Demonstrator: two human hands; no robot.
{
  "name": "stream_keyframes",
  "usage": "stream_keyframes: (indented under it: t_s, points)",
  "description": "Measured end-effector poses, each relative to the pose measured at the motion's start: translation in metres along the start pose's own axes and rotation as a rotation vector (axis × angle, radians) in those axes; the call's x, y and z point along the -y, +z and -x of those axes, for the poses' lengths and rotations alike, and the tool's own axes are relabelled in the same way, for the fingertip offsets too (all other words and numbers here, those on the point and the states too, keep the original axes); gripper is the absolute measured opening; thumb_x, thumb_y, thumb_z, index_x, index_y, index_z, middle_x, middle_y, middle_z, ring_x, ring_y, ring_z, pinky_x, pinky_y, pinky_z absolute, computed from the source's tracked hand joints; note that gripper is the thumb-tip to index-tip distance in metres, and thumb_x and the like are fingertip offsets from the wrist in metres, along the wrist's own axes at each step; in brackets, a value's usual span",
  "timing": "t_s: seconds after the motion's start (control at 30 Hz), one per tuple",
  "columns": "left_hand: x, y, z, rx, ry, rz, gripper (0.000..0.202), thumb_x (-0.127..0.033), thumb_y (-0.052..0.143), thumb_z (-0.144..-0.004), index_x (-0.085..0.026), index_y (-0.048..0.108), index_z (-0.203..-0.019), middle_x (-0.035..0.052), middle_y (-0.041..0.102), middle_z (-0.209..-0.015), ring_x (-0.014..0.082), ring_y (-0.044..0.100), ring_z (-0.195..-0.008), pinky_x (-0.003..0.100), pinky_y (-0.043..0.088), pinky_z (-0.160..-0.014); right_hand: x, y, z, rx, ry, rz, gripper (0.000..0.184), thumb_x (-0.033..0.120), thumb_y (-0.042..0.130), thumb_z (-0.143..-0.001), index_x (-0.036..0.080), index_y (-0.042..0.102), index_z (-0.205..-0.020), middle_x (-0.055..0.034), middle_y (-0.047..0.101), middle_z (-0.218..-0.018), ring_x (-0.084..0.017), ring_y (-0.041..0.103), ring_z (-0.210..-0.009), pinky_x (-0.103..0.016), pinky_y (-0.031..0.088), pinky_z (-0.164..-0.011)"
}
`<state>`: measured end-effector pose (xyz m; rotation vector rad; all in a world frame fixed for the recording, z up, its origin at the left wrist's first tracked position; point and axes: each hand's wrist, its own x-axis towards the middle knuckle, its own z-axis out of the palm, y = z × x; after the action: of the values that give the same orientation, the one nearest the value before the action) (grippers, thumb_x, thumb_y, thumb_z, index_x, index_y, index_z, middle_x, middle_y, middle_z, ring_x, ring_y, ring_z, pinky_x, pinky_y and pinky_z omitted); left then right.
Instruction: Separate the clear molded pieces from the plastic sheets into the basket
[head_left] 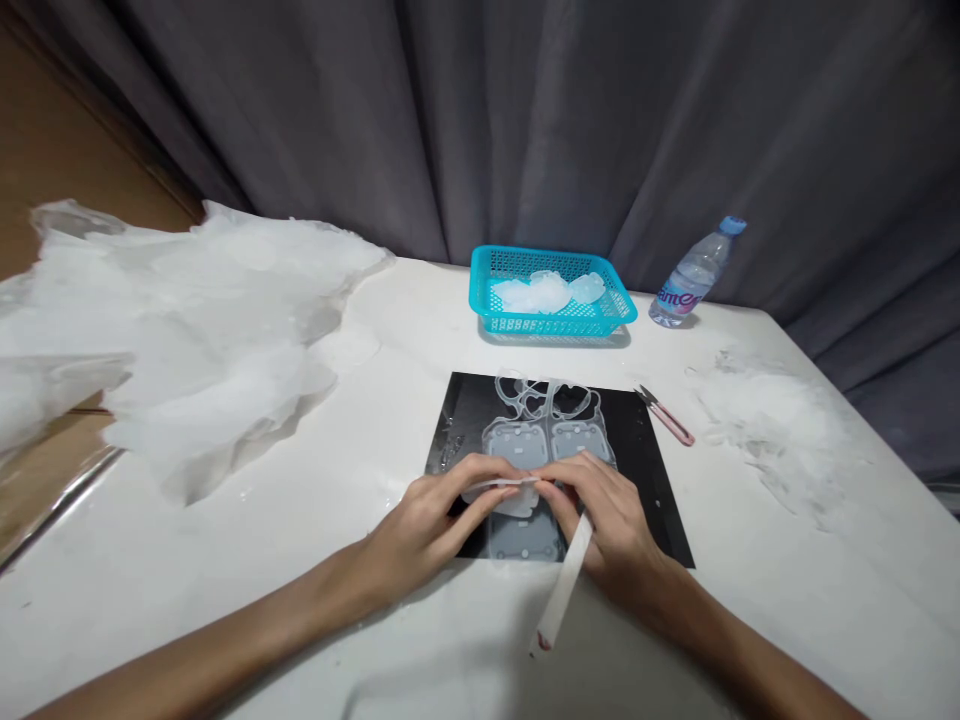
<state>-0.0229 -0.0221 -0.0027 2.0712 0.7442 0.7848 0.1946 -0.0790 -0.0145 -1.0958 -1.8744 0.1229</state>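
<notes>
A black mat [645, 450] lies on the white table with a clear moulded silicone sheet [544, 440] on it. Both my hands sit over the sheet's near part. My left hand [435, 520] pinches a thin clear strip [502, 485] of the sheet between its fingertips. My right hand [607, 520] pinches the same strip from the other side and also holds a white knife-like tool [566, 585] that points back towards me.
A turquoise basket [551, 292] with clear pieces stands behind the mat. A water bottle [694, 272] leans at the back right, pink-handled snips [667, 415] lie right of the mat. A heap of clear sheets [187, 320] fills the left; white scraps [780, 425] lie right.
</notes>
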Motion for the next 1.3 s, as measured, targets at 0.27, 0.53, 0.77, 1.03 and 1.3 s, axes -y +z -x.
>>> stream_keyframes:
  t_s: [0.27, 0.53, 0.77, 1.03, 1.3]
  points:
    - [-0.0006, 0.0025, 0.0008, -0.006, -0.134, 0.122, 0.014, -0.028, 0.058, -0.105, -0.023, 0.069, -0.112, 0.0007, 0.075, -0.104, 0.0128, 0.074, -0.088, 0.019, 0.058, -0.08, 0.0047, -0.0035, 0.0, 0.078, 0.156, -0.065, 0.021, 0.019, 0.062, -0.098, 0.021, 0.059, -0.119, -0.0001, 0.066, -0.08, -0.017, 0.061, -0.073, -0.031, 0.053, -0.072]
    - [0.0012, 0.0012, -0.0017, -0.025, -0.153, 0.139, 0.016, -0.033, 0.058, -0.105, -0.024, 0.07, -0.112, 0.001, 0.075, -0.1, 0.0135, 0.073, -0.085, 0.02, 0.058, -0.079, 0.0031, -0.004, 0.0007, 0.087, 0.127, -0.013, 0.023, 0.017, 0.058, -0.101, 0.021, 0.057, -0.125, -0.0018, 0.069, -0.084, -0.015, 0.063, -0.071, -0.031, 0.057, -0.074]
    - [-0.0005, -0.0001, -0.0032, -0.032, -0.192, 0.149, 0.015, -0.034, 0.06, -0.103, -0.023, 0.069, -0.107, 0.0016, 0.075, -0.101, 0.0146, 0.074, -0.086, 0.02, 0.059, -0.08, 0.0026, -0.002, 0.0001, 0.104, 0.103, 0.031, 0.029, 0.019, 0.055, -0.105, 0.02, 0.057, -0.134, -0.0041, 0.076, -0.092, -0.017, 0.07, -0.078, -0.031, 0.059, -0.078]
    - [0.0031, 0.0016, 0.0006, 0.019, -0.197, 0.174, 0.016, -0.032, 0.058, -0.105, -0.025, 0.07, -0.111, 0.0007, 0.076, -0.105, 0.0143, 0.074, -0.092, 0.02, 0.058, -0.085, 0.0006, -0.0023, -0.0008, 0.089, 0.043, 0.06, 0.02, 0.018, 0.057, -0.105, 0.021, 0.067, -0.122, -0.005, 0.079, -0.095, -0.018, 0.065, -0.075, -0.033, 0.053, -0.07]
    - [0.0041, 0.0045, -0.0009, 0.064, -0.25, 0.241, 0.015, -0.034, 0.06, -0.104, -0.024, 0.066, -0.113, 0.0007, 0.075, -0.102, 0.0141, 0.073, -0.091, 0.022, 0.057, -0.079, 0.005, -0.0052, -0.0079, 0.007, 0.107, 0.064, 0.01, 0.016, 0.061, -0.101, 0.02, 0.07, -0.1, -0.0036, 0.074, -0.08, -0.017, 0.06, -0.067, -0.031, 0.048, -0.062]
